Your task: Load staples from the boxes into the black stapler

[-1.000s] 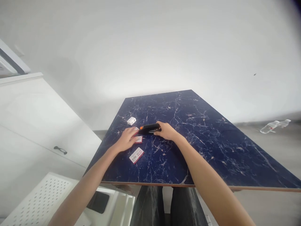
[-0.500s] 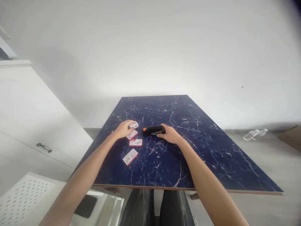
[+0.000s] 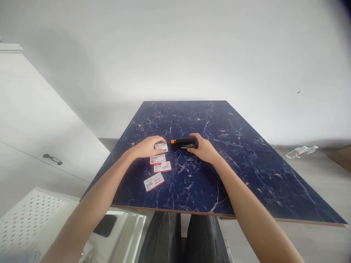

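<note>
My left hand [image 3: 149, 147] is closed around a small white staple box [image 3: 161, 147], thumb and fingers on its sides. Lying flat just below it are a white-and-red staple box [image 3: 157, 159], another with a red band [image 3: 162, 167], and a third, angled one with a barcode [image 3: 154, 182]. My right hand [image 3: 203, 148] grips the back end of a black stapler [image 3: 182, 143]. The stapler's orange tip points left, close to the box in my left hand. Part of its rear is hidden by my fingers.
All this is on a dark blue marble-patterned table [image 3: 192, 190] against a white wall. To the left stands a white cabinet [image 3: 41, 120]; lower left is a white perforated unit [image 3: 30, 219]. Clear plastic bottles [image 3: 301, 151] lie on the floor at right.
My left hand and the box in it have shifted slightly right relative to the flat boxes. The stapler stays in my right hand. The camera view has moved a little.
</note>
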Demonstrator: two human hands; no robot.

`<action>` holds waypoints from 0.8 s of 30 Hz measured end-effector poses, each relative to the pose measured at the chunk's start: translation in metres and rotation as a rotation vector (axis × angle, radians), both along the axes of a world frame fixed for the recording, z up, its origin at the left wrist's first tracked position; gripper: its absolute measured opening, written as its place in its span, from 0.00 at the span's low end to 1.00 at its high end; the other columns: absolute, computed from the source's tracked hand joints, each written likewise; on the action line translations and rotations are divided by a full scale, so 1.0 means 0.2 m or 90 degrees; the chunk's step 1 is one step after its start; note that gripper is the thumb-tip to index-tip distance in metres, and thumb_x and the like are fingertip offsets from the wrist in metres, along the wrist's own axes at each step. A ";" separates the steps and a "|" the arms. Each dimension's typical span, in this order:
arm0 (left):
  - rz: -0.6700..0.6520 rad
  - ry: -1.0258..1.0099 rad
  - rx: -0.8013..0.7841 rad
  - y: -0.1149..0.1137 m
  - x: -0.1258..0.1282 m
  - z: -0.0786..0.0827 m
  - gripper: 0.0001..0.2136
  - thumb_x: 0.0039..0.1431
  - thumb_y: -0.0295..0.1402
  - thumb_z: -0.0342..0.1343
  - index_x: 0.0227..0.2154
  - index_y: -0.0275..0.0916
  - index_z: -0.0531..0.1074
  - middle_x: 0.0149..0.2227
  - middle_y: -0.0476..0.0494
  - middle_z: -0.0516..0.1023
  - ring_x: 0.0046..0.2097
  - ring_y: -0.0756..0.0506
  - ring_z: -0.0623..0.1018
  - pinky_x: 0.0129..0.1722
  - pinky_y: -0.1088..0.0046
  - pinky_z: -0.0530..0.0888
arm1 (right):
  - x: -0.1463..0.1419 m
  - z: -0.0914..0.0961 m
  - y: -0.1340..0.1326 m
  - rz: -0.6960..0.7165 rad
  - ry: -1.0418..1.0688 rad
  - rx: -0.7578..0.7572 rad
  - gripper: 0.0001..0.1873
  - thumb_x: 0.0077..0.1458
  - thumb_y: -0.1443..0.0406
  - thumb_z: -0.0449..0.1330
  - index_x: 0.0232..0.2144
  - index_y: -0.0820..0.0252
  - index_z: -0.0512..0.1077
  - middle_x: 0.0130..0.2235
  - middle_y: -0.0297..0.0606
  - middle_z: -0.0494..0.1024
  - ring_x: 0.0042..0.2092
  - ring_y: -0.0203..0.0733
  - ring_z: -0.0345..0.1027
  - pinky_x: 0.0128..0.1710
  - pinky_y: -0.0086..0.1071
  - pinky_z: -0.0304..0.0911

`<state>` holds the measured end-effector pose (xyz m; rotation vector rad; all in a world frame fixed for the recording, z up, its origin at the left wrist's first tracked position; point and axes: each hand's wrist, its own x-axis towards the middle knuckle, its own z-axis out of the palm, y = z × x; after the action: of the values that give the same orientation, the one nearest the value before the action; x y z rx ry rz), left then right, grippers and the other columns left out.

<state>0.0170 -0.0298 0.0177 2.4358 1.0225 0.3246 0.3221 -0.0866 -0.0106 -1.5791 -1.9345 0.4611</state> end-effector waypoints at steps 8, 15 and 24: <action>0.012 -0.058 0.095 0.00 0.04 -0.05 0.25 0.62 0.44 0.57 0.61 0.46 0.68 0.62 0.41 0.70 0.60 0.36 0.71 0.58 0.56 0.69 | -0.14 0.13 -0.12 0.172 0.023 0.196 0.07 0.59 0.62 0.60 0.40 0.57 0.73 0.39 0.39 0.77 0.37 0.43 0.70 0.41 0.36 0.65; -0.018 -0.101 0.168 -0.04 0.16 -0.10 0.21 0.68 0.43 0.52 0.61 0.46 0.69 0.61 0.42 0.73 0.62 0.38 0.68 0.61 0.54 0.66 | -0.32 0.04 -0.17 0.397 -0.043 0.058 0.08 0.55 0.63 0.65 0.38 0.57 0.76 0.39 0.37 0.78 0.36 0.39 0.70 0.38 0.30 0.62; 0.050 -0.051 0.174 -0.02 0.20 -0.12 0.20 0.65 0.40 0.56 0.59 0.47 0.70 0.48 0.39 0.76 0.50 0.37 0.74 0.52 0.56 0.71 | -0.21 0.10 -0.15 0.321 -0.050 -0.051 0.11 0.49 0.65 0.68 0.37 0.56 0.75 0.37 0.35 0.80 0.35 0.40 0.72 0.36 0.31 0.62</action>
<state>0.0566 -0.0344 -0.0070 2.6011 1.1030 0.6208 0.2805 -0.1168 0.0099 -1.1541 -2.4032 0.6946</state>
